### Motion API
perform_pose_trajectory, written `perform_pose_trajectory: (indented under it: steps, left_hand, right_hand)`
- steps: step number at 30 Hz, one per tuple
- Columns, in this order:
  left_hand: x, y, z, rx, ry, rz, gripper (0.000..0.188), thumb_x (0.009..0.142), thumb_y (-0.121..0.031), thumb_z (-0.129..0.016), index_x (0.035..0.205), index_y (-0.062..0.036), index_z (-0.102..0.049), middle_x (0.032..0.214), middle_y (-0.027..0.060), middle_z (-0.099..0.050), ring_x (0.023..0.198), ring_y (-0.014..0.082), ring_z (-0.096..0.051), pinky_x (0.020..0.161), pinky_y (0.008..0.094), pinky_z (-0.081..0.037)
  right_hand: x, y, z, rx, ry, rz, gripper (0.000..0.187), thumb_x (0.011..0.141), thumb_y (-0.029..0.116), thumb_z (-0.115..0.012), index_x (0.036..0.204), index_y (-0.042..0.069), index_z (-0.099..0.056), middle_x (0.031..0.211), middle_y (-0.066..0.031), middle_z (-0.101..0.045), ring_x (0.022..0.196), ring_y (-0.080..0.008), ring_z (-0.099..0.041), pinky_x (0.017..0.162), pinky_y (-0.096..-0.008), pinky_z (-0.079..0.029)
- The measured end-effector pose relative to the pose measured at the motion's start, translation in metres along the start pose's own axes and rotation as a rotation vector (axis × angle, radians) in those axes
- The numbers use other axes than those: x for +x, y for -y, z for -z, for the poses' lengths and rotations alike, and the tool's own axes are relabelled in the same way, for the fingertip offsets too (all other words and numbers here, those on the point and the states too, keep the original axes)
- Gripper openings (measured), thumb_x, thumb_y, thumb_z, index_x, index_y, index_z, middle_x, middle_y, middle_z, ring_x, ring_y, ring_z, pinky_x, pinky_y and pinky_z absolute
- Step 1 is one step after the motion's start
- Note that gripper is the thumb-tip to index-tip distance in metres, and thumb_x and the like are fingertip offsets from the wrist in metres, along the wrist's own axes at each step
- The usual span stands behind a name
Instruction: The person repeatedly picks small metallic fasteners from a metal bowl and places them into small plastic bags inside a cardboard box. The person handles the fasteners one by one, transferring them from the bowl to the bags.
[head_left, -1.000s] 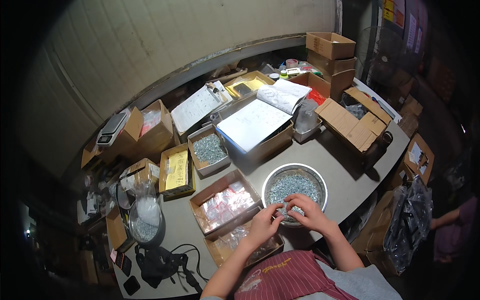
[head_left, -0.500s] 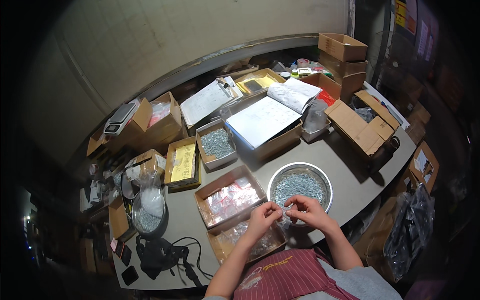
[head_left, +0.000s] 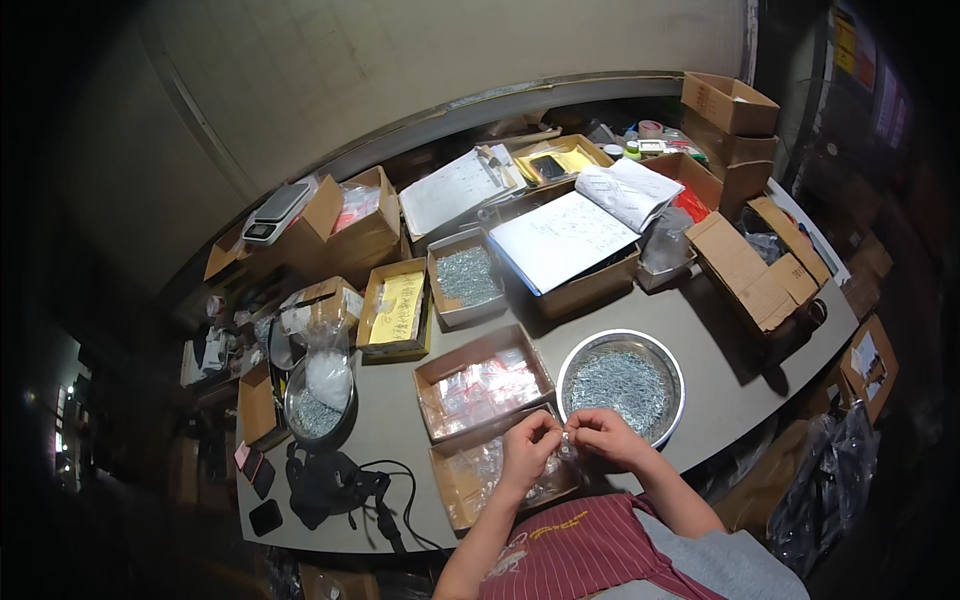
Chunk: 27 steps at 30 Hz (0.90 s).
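My left hand [head_left: 532, 446] and my right hand [head_left: 606, 437] meet over the near edge of a round metal bowl [head_left: 678, 403] filled with small silvery metal pieces. Fingers and thumbs of both hands pinch a small clear plastic bag [head_left: 567, 440], mostly hidden between them; its contents are too small to tell. Just left of the bowl, a cardboard box [head_left: 423, 388] holds flat clear bags with red strips. Closer to me, below my left hand, a second cardboard box [head_left: 449, 508] holds more clear bags.
Behind stand a white box of metal pieces [head_left: 467, 278], an open notebook [head_left: 562, 238] on a carton and a box with a yellow sheet [head_left: 397, 308]. At left are another bowl [head_left: 326, 440], a black bag [head_left: 325, 490] with a strap, and a phone [head_left: 266, 517]. An opened carton [head_left: 745, 265] stands right.
My hands have come closer together, the right fingers closing from a looser curl onto the small bag. The whole view has shifted, so the table things appear further right.
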<state>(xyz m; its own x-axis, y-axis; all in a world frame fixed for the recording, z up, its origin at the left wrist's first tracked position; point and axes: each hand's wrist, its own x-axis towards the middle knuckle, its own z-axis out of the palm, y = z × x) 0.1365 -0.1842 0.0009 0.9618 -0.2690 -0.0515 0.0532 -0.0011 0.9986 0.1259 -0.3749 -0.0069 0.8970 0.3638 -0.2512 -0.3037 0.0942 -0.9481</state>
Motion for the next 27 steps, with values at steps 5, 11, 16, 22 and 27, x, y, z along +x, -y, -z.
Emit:
perform_pose_trajectory:
  steps: [5,11,16,22,27]
  left_hand:
    - [-0.007,0.007,0.01,-0.114,-0.13,-0.003,0.009,0.088,-0.001,-0.061,0.08,-0.0019,-0.061,0.069,0.0,-0.061,0.064,0.0047,-0.056,0.058,0.0212,-0.042]
    - [-0.024,0.024,0.017,-0.217,-0.274,0.055,0.006,0.088,-0.006,-0.064,0.084,-0.0024,-0.062,0.074,-0.0003,-0.062,0.069,0.0071,-0.058,0.063,0.0227,-0.044]
    - [-0.05,0.069,0.049,0.178,-0.39,0.137,0.021,0.093,-0.014,-0.064,0.107,0.001,-0.069,0.086,0.0098,-0.072,0.075,0.0139,-0.069,0.067,0.0268,-0.051]
    - [-0.104,0.056,0.057,0.901,-0.778,-0.029,0.025,0.089,0.0,-0.058,0.111,-0.0001,-0.071,0.098,0.013,-0.072,0.094,0.0328,-0.067,0.089,0.0395,-0.052]
    - [-0.152,0.059,0.06,1.053,-0.988,-0.095,0.031,0.086,0.002,-0.059,0.115,-0.0007,-0.069,0.127,0.0187,-0.06,0.122,0.0395,-0.053,0.104,0.048,-0.044]
  right_hand:
    - [0.009,0.013,-0.007,-0.036,0.042,-0.022,0.009,0.089,0.009,-0.061,0.086,0.003,-0.067,0.074,0.0036,-0.059,0.064,-0.0044,-0.053,0.058,-0.0215,-0.04]
    - [0.028,-0.013,-0.01,-0.049,0.157,0.047,0.01,0.093,0.012,-0.064,0.088,0.004,-0.067,0.072,0.0042,-0.059,0.063,-0.0038,-0.052,0.057,-0.0215,-0.04]
    - [0.018,0.011,-0.01,-0.073,0.039,-0.033,0.014,0.095,0.018,-0.067,0.09,0.006,-0.068,0.074,0.0036,-0.06,0.067,-0.0042,-0.053,0.059,-0.0227,-0.042]
    - [0.019,-0.001,0.06,-0.506,-0.385,0.272,0.018,0.095,0.017,-0.066,0.106,0.003,-0.069,0.088,-0.0091,-0.069,0.082,-0.0208,-0.067,0.075,-0.0334,-0.053]
    - [-0.003,-0.022,0.136,-0.802,-0.681,0.513,0.033,0.089,0.007,-0.063,0.121,0.0,-0.061,0.117,-0.0173,-0.063,0.108,-0.0322,-0.063,0.095,-0.0404,-0.05]
